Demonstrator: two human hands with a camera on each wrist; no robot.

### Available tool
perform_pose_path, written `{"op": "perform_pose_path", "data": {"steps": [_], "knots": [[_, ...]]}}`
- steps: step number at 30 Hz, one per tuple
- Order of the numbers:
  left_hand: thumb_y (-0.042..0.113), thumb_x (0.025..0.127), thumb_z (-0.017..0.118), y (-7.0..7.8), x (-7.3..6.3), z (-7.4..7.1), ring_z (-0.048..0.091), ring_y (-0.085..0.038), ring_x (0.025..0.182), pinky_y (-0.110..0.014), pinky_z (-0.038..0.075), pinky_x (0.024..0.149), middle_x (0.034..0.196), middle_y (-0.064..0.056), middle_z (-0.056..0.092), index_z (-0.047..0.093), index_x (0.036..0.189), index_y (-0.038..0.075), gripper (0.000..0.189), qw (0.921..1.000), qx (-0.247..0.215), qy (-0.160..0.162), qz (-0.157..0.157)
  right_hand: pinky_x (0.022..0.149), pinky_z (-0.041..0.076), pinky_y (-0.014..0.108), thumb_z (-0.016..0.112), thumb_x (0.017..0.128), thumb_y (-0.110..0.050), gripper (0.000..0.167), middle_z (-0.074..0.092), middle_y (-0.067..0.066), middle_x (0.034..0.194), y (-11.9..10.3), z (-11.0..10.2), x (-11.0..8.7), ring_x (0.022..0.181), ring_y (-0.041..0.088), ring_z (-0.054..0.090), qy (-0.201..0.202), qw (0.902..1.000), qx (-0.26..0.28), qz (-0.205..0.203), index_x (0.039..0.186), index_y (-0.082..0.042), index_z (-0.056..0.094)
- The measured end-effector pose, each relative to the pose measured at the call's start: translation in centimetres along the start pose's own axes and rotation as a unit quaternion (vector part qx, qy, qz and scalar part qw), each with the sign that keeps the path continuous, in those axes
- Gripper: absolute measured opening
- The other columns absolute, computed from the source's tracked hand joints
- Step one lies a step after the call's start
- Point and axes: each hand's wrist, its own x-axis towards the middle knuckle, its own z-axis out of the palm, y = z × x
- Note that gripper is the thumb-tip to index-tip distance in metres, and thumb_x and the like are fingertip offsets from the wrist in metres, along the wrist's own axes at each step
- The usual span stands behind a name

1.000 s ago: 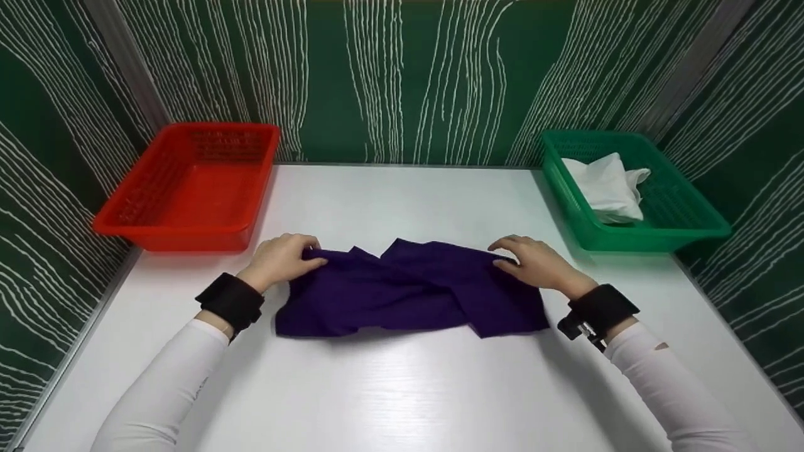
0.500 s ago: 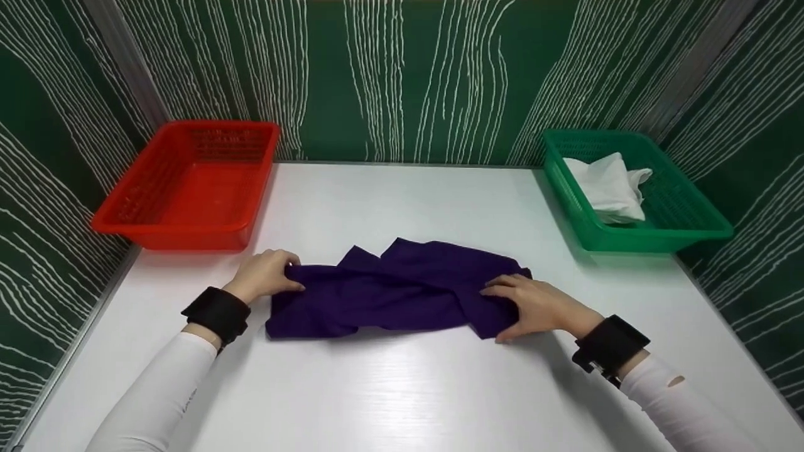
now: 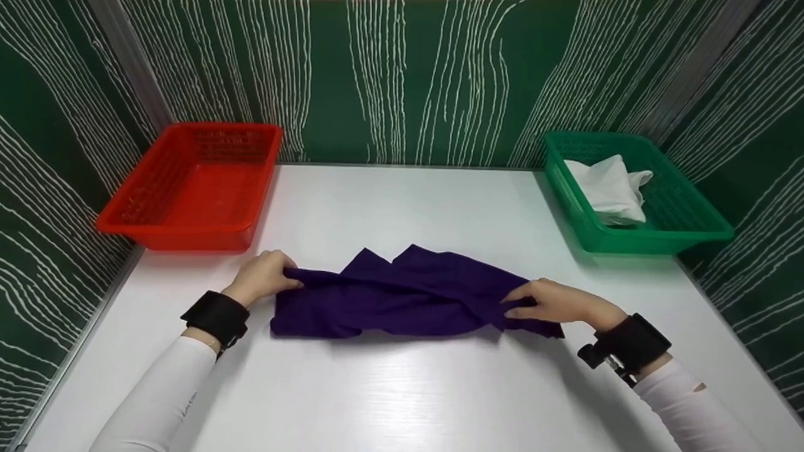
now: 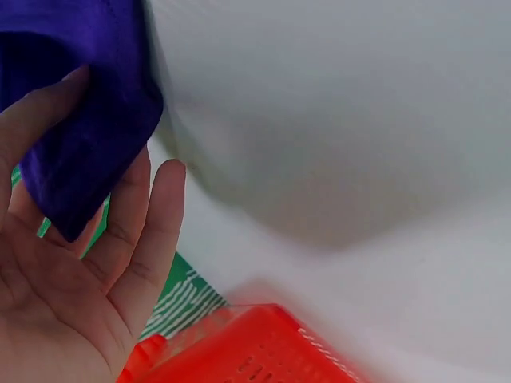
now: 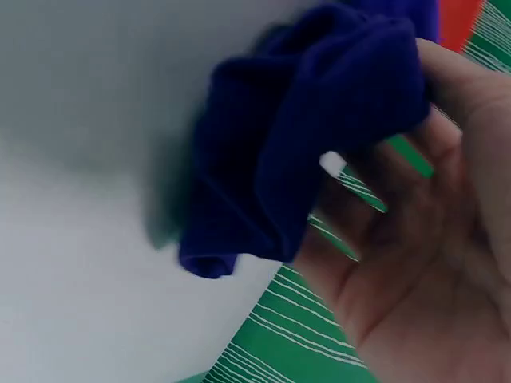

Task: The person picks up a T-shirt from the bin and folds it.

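A dark purple cloth (image 3: 402, 301), wrinkled and folded into a long strip, lies across the white table in the head view. My left hand (image 3: 265, 277) pinches its upper left corner between thumb and fingers. In the left wrist view the cloth's corner (image 4: 96, 136) hangs between the thumb and the spread fingers. At the other end my right hand (image 3: 559, 304) pinches the cloth, and a bit of it sticks out below the fingers. Close up in the right wrist view, the bunched cloth (image 5: 295, 128) droops in folds from the thumb and fingertips.
A red plastic basket (image 3: 251, 213) stands at the back left of the white table (image 3: 402, 402). At the back right is a green basket (image 3: 634, 242) with a crumpled white cloth (image 3: 609, 188) in it. Green walls with white lines (image 3: 402, 81) enclose the table.
My left hand has shifted left and slightly nearer with its corner. The right hand has moved nearer along the cloth's right end, and now pinches it lower, lifting and bunching that end.
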Motion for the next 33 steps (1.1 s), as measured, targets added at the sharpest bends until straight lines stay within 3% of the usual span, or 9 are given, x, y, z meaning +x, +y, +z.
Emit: {"op": "perform_pose_path", "data": {"steps": [5, 10, 13, 18, 20, 23, 26, 30, 33], "knots": [[0.030, 0.067, 0.076, 0.3, 0.0, -0.4, 0.053, -0.017, 0.068, -0.033, 0.041, 0.063, 0.074, 0.003, 0.063, 0.072, 0.078, 0.014, 0.020, 0.9995, -0.012, -0.023, 0.019, 0.056, 0.039, 0.018, 0.051, 0.091, -0.021, 0.016, 0.046, -0.014, 0.064, 0.0, -0.9, -0.1, 0.056, -0.002, 0.042, -0.050, 0.9962, 0.066, -0.027, 0.080, -0.017, 0.061], [0.026, 0.069, 0.075, 0.4, 0.2, -1.0, 0.047, -0.015, 0.060, -0.028, 0.038, 0.059, 0.063, 0.005, 0.059, 0.070, 0.073, 0.014, 0.014, 0.9976, -0.044, -0.036, 0.039, 0.061, 0.041, 0.021, 0.042, 0.095, -0.025, 0.023, 0.047, -0.012, 0.067, 0.0, -2.5, -0.2, 0.062, 0.003, 0.047, -0.073, 0.9922, 0.100, 0.015, 0.080, -0.018, 0.059], [0.025, 0.069, 0.075, 0.4, 0.5, -1.3, 0.044, -0.014, 0.056, -0.027, 0.036, 0.056, 0.059, 0.005, 0.056, 0.068, 0.070, 0.013, 0.014, 0.9971, -0.053, -0.030, 0.047, 0.068, 0.042, 0.024, 0.040, 0.095, -0.027, 0.025, 0.055, -0.008, 0.074, 0.6, -3.7, 0.1, 0.070, 0.009, 0.052, -0.025, 0.9928, 0.103, 0.056, 0.086, -0.020, 0.062], [0.026, 0.069, 0.075, 0.6, 1.0, -1.1, 0.047, -0.015, 0.059, -0.029, 0.038, 0.058, 0.063, 0.004, 0.059, 0.069, 0.073, 0.012, 0.016, 0.9982, -0.046, -0.012, 0.037, 0.072, 0.044, 0.032, 0.045, 0.094, -0.026, 0.023, 0.062, 0.001, 0.088, 2.0, -4.1, 1.6, 0.081, 0.017, 0.056, 0.116, 0.9874, 0.051, 0.094, 0.098, -0.012, 0.062], [0.026, 0.069, 0.074, 0.7, 1.1, -0.8, 0.050, -0.016, 0.063, -0.031, 0.040, 0.062, 0.068, 0.003, 0.061, 0.069, 0.076, 0.011, 0.018, 0.9987, -0.040, -0.010, 0.031, 0.074, 0.045, 0.037, 0.050, 0.091, -0.030, 0.027, 0.063, 0.005, 0.096, 2.6, -3.4, 2.1, 0.087, 0.021, 0.058, 0.130, 0.9844, 0.044, 0.110, 0.106, -0.010, 0.060], [0.027, 0.070, 0.074, 0.9, 1.2, -0.4, 0.054, -0.018, 0.069, -0.033, 0.042, 0.067, 0.074, 0.001, 0.063, 0.070, 0.080, 0.011, 0.020, 0.9988, -0.039, -0.015, 0.025, 0.079, 0.043, 0.042, 0.059, 0.084, -0.037, 0.046, 0.060, 0.010, 0.104, 3.7, -1.8, 2.4, 0.095, 0.026, 0.055, 0.103, 0.9870, 0.033, 0.119, 0.118, -0.008, 0.053], [0.029, 0.070, 0.074, 1.1, 1.1, 0.0, 0.054, -0.018, 0.071, -0.035, 0.043, 0.069, 0.076, 0.001, 0.064, 0.070, 0.081, 0.012, 0.021, 0.9988, -0.039, -0.021, 0.019, 0.079, 0.040, 0.041, 0.064, 0.079, -0.038, 0.056, 0.056, 0.007, 0.098, 4.5, -0.2, 2.6, 0.092, 0.025, 0.051, 0.099, 0.9883, -0.022, 0.114, 0.122, -0.004, 0.051], [0.034, 0.069, 0.075, 1.5, 1.0, 0.1, 0.054, -0.017, 0.070, -0.035, 0.042, 0.066, 0.077, 0.002, 0.064, 0.070, 0.083, 0.015, 0.024, 0.9990, -0.037, -0.019, 0.019, 0.073, 0.037, 0.039, 0.064, 0.081, -0.026, 0.034, 0.050, 0.006, 0.090, 5.2, 1.0, 3.0, 0.083, 0.024, 0.043, 0.165, 0.9742, -0.125, 0.090, 0.108, -0.005, 0.061], [0.037, 0.068, 0.075, 1.8, 1.1, 0.2, 0.054, -0.016, 0.070, -0.034, 0.042, 0.064, 0.079, 0.005, 0.065, 0.070, 0.082, 0.018, 0.024, 0.9989, -0.038, -0.012, 0.026, 0.080, 0.035, 0.044, 0.064, 0.082, -0.018, 0.016, 0.052, 0.010, 0.104, 5.3, 1.1, 3.4, 0.096, 0.029, 0.044, 0.211, 0.9632, -0.153, 0.063, 0.094, -0.008, 0.063]]}}
